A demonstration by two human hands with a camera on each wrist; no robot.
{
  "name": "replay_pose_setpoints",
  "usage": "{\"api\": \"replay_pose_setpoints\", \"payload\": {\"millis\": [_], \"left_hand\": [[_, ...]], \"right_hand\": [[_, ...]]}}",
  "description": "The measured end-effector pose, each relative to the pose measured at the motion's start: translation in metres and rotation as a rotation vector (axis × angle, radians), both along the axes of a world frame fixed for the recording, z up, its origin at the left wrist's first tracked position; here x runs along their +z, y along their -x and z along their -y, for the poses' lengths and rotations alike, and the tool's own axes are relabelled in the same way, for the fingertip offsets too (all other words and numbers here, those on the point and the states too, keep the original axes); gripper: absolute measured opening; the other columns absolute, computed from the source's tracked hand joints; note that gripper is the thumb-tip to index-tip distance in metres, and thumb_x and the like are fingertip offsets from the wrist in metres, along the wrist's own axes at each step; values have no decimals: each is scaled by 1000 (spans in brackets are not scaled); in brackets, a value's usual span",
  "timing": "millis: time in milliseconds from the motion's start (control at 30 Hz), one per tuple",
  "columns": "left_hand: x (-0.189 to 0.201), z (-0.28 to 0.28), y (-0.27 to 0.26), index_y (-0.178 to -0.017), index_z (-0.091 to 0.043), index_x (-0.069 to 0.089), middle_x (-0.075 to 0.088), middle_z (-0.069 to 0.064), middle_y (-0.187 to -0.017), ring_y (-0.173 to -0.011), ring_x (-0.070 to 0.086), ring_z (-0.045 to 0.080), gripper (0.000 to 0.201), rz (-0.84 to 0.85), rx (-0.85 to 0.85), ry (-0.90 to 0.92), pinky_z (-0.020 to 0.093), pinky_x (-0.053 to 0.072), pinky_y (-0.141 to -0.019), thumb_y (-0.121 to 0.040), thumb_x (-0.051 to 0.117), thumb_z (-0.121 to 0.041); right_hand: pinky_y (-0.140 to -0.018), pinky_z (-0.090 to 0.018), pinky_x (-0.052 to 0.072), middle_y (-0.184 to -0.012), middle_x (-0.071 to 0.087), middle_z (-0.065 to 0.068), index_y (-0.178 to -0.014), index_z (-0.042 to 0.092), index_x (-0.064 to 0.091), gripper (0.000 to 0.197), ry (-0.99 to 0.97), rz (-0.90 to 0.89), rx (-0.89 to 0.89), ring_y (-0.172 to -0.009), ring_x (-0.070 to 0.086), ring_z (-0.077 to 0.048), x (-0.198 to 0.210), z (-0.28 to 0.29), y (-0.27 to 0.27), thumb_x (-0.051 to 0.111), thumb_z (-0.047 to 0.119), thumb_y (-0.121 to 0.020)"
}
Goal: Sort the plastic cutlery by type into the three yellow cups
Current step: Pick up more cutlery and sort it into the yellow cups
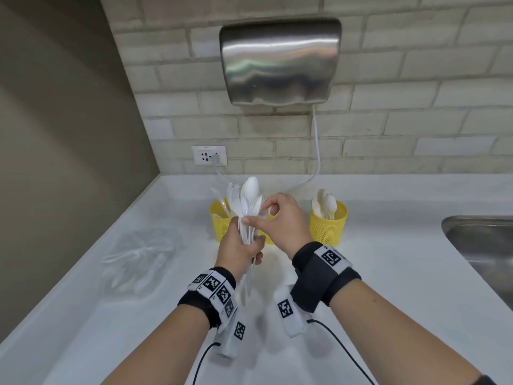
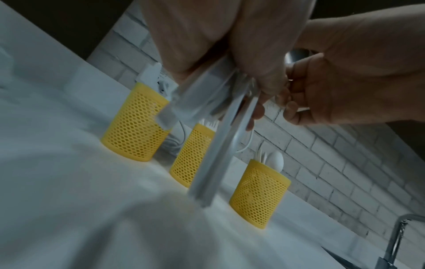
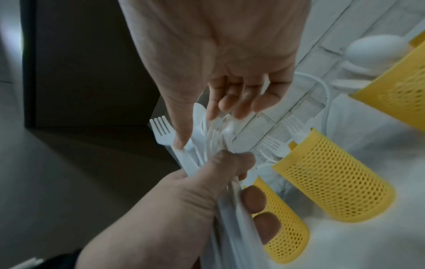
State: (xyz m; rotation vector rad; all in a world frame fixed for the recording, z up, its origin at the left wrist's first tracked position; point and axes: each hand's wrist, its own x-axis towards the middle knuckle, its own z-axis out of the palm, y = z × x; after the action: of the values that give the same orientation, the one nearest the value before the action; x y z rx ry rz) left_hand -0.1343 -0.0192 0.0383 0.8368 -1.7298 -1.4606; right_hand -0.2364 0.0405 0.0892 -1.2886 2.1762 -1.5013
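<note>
left hand (image 1: 241, 250) grips the cutlery bundle (image 1: 248, 209) upright so heads fan out; right hand (image 1: 280, 222) at 3 o'clock pinches one piece to lift for the cups (image 1: 328, 222).

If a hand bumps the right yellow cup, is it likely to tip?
Probably fairly easily. The right yellow cup is tall, narrow, open mesh, so likely light. The spoons stick out above its rim, raising the weight. It stands free on the smooth white counter, so it might slide first.
</note>
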Motion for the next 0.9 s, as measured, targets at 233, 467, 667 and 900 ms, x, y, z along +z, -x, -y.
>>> {"api": "replay_pose_setpoints", "payload": {"millis": [233,467,667,900], "left_hand": [[-8,18,-18,-110,-16,49,56,9,-80,-52,55,24,33,-6,42,-2,33,51,-51,-84,66,-5],[-11,32,-26,-107,-17,48,59,9,-81,-53,57,22,34,80,47,44,31,55,-51,-82,70,-10],[-12,42,-33,-108,-17,48,60,9,-86,-58,57,20,31,75,81,63,27,56,-48,-84,65,-5],[-12,57,-38,-114,-14,49,59,8,-81,-50,55,16,37,23,146,23,34,59,-53,-83,68,-6]], "right_hand": [[-65,-17,39,-81,49,13,-81,19,72,14,-16,29,52,-72,51,2,-7,23,-15,78,31,-76],[-68,-30,47,-77,61,5,-93,14,49,11,177,144,17,-69,57,-11,17,47,-25,51,24,-97],[-66,-34,53,-68,58,-5,-106,17,35,16,584,286,50,-63,61,-19,59,52,-23,30,33,-104],[-56,-26,42,-67,63,0,-69,14,63,29,-155,125,161,-60,55,-13,14,73,-33,75,40,-77]]}}
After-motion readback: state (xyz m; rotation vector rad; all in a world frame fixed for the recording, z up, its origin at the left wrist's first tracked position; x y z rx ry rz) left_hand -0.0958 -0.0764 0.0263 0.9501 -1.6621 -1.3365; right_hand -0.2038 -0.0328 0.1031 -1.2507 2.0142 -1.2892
